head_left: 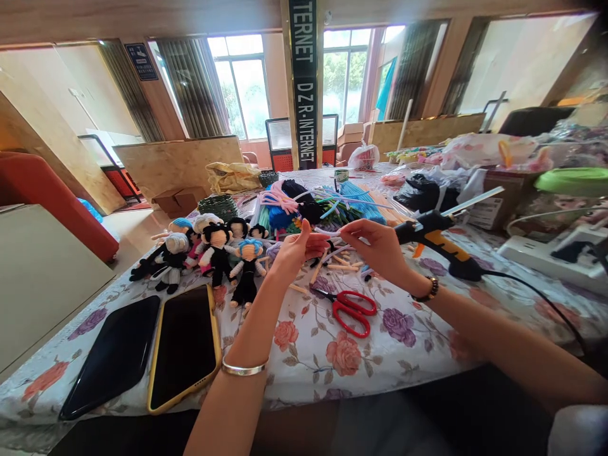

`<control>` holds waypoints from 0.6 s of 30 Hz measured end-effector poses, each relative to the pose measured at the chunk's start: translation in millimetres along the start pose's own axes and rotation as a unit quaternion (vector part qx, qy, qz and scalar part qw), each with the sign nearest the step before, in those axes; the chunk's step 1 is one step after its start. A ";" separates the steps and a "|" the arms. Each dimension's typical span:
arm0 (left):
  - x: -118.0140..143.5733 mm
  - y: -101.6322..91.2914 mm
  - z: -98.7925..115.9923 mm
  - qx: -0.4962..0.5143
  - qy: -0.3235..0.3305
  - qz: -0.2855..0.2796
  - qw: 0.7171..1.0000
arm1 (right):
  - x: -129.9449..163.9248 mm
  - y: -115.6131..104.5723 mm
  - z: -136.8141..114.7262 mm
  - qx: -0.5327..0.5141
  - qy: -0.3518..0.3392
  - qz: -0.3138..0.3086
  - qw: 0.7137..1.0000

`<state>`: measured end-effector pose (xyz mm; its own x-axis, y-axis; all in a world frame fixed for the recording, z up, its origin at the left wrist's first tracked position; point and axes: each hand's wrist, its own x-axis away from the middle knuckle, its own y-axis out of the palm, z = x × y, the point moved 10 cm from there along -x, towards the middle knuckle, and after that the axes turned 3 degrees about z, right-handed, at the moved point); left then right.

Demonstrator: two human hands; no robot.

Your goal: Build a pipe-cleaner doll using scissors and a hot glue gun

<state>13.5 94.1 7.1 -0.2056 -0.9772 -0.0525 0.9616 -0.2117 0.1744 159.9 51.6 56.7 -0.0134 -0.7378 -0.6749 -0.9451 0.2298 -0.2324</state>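
Observation:
A pale lavender pipe cleaner (334, 234) spans the small gap between my hands above the table. My right hand (375, 248) pinches it between thumb and fingertips. My left hand (298, 251) has its fingers closed around the other end, the thumb raised; its exact grip is partly hidden. Red-handled scissors (354, 311) lie below the hands, blades toward the upper left. Cut pipe cleaner pieces (342, 266) are scattered just beneath my fingers. Left of my left hand, several small dolls made of pipe cleaners (217, 248) sit in a group.
Bundles of coloured pipe cleaners (311, 201) lie behind the hands. A glue gun (441, 244) with its cord rests at right, near my right wrist. Two phones (185, 345) lie at front left. A power strip (555, 256) and a cardboard box (498, 199) stand far right.

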 end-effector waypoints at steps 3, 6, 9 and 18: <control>2.4 7.1 -4.8 -0.007 -0.026 -0.039 0.999 | -2.2 5.8 -3.7 0.010 -0.032 -0.047 0.998; 7.9 19.6 -9.6 -0.023 -0.054 -0.108 0.992 | -1.9 10.1 -6.8 0.080 -0.056 -0.089 0.991; 15.3 29.5 -11.6 -0.022 -0.080 -0.164 0.983 | -0.1 15.1 -10.8 0.127 -0.068 -0.121 0.982; -0.2 -3.7 -9.0 0.063 -0.058 -0.016 0.996 | -6.7 6.7 -5.6 0.250 0.030 -0.166 0.953</control>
<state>11.7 95.2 -2.4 -0.2616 -0.9637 0.0533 0.9256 -0.2349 0.2967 151.8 54.5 63.5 0.2259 -0.8539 -0.4689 -0.6270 0.2409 -0.7409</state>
